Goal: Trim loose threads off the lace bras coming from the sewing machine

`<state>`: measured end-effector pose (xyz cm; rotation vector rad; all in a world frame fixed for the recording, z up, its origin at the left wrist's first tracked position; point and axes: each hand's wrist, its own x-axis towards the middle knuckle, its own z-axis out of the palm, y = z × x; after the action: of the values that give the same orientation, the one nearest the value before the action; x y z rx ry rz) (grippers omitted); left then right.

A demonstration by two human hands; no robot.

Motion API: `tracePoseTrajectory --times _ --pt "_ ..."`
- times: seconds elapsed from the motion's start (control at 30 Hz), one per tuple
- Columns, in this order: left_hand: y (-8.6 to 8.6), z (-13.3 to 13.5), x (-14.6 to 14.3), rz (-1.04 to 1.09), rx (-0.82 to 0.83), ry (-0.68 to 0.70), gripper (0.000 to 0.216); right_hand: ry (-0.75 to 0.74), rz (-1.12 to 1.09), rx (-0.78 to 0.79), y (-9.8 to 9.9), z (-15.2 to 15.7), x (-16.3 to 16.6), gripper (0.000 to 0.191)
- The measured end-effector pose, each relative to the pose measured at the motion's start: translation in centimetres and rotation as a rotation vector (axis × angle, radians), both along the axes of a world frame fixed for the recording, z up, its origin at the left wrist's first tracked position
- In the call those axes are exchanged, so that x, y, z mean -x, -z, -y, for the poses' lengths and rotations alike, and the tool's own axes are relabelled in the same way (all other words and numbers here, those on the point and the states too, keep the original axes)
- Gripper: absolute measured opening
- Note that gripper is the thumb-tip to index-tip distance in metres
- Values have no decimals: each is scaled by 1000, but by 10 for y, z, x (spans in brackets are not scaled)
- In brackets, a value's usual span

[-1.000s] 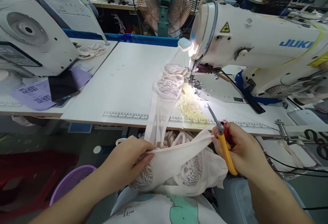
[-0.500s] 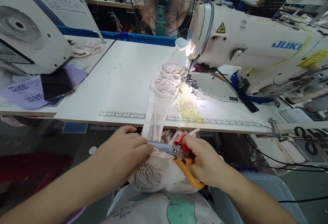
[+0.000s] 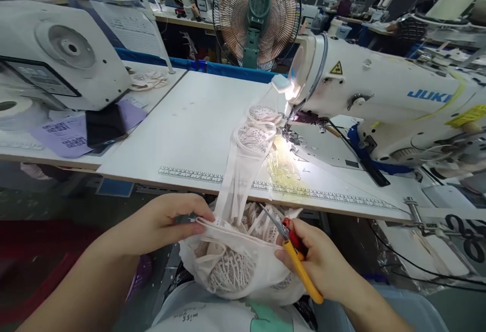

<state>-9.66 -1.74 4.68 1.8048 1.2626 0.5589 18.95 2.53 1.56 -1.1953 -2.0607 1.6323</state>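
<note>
My left hand pinches the upper edge of a pale pink lace bra between thumb and fingers. This bra lies across my lap, its patterned cups facing me. In my right hand is a pair of scissors with one orange and one red handle. Its blades point up and left, and the right thumb and fingers also meet the bra's edge. More joined lace pieces run from the lap over the table edge up to the needle area of a white sewing machine.
A printed ruler follows the front of the white table. Yellowish clear film and small scraps lie by the needle. To the left are a phone, purple papers and another machine. Behind stands a fan.
The scissors have swung from pointing left to pointing up and left. My left hand has moved left along the bra's edge, which is now stretched between both hands. The view has shifted.
</note>
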Motion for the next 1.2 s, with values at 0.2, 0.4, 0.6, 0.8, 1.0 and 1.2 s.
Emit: tracePoseTrajectory --times 0.2,0.4,0.6,0.8,1.0,1.2 --pt "-11 -3 -8 -28 -5 -134 15 -36 -5 41 8 7 -4 21" --pt "-17 -6 -33 11 -99 -183 14 -61 -150 225 26 19 -5 36" --pt "1 -7 -77 23 -318 -227 39 -35 -164 198 16 10 -16 30" --pt "16 -15 -114 -42 -611 -111 55 244 -448 -58 -12 -7 -11 25" --pt "21 -20 -124 -72 -459 -76 52 260 -531 -71 -18 -17 -1 20" --pt "7 -30 -123 329 134 -113 23 251 -544 -185 -12 -16 -2 21"
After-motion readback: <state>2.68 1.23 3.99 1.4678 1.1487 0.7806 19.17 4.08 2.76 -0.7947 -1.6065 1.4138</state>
